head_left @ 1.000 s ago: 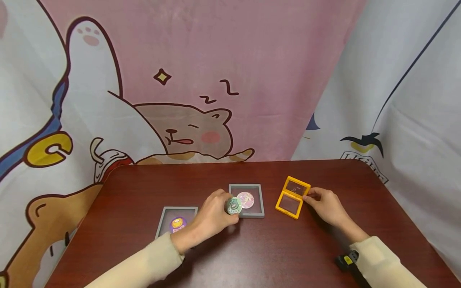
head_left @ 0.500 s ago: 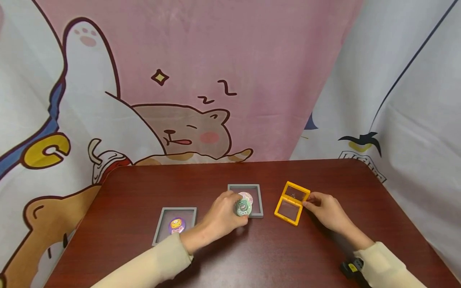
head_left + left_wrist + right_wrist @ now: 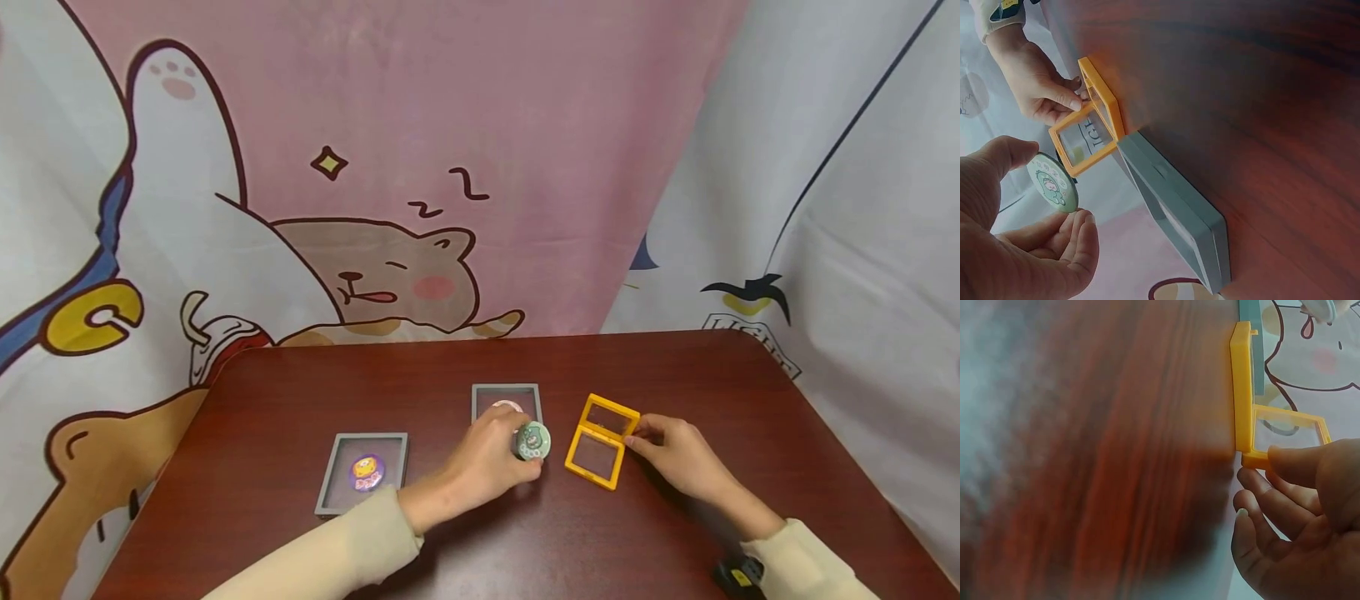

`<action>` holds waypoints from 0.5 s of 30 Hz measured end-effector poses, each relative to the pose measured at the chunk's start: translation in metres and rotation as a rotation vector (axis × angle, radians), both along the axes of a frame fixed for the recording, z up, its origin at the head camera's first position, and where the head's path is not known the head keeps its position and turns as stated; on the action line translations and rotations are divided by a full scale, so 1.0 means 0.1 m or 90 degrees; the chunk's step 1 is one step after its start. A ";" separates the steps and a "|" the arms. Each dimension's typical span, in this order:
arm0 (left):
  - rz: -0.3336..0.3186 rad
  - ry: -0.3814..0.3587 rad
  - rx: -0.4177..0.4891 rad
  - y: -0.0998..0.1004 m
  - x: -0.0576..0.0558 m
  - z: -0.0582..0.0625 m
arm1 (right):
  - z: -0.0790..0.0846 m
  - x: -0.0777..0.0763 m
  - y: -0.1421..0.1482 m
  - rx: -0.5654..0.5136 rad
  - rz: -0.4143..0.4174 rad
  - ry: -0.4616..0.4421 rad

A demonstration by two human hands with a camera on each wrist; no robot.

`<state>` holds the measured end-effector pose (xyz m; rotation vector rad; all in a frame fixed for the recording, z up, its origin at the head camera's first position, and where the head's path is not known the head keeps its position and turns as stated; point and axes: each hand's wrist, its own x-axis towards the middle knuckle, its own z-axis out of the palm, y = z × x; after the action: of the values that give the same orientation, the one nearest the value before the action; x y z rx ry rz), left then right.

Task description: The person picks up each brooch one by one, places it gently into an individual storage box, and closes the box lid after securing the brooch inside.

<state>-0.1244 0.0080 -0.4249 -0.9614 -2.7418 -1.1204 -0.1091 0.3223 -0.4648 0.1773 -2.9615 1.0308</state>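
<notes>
Between thumb and fingers, my left hand (image 3: pixel 491 454) pinches a round green badge (image 3: pixel 533 440) with a cartoon figure, held above the table by the middle grey frame. The left wrist view shows the badge (image 3: pixel 1052 182) gripped at its edges. To its right lies a yellow hinged frame (image 3: pixel 602 440) with clear windows, its lid raised. My right hand (image 3: pixel 686 458) pinches the lid's right edge; in the right wrist view the thumb lies on the yellow frame (image 3: pixel 1244 387) near the hinge. A pink badge (image 3: pixel 507 405) is partly hidden behind my left hand.
The middle grey frame (image 3: pixel 504 387) holds the pink badge. Another grey frame (image 3: pixel 333 467) at the left holds a purple and yellow badge (image 3: pixel 367 472). A dark red wooden table (image 3: pixel 360 383) carries everything, with a printed cartoon curtain (image 3: pixel 555 167) behind.
My left hand has carried the green badge rightward, past the pink badge toward the yellow frame. The right hand and yellow frame have shifted slightly toward me.
</notes>
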 end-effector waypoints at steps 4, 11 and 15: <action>-0.016 -0.012 0.005 0.07 0.02 0.00 | 0.01 0.04 -0.02 -0.006 0.011 -0.006; -0.027 -0.020 -0.012 0.18 0.06 -0.03 | 0.03 0.10 -0.06 -0.010 0.016 -0.018; -0.037 -0.027 -0.004 0.20 0.08 -0.03 | 0.02 0.12 -0.10 -0.016 0.028 -0.018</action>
<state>-0.1162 0.0284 -0.4280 -1.0358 -2.7695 -1.1542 -0.0969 0.3126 -0.4629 0.2305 -2.9818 1.0836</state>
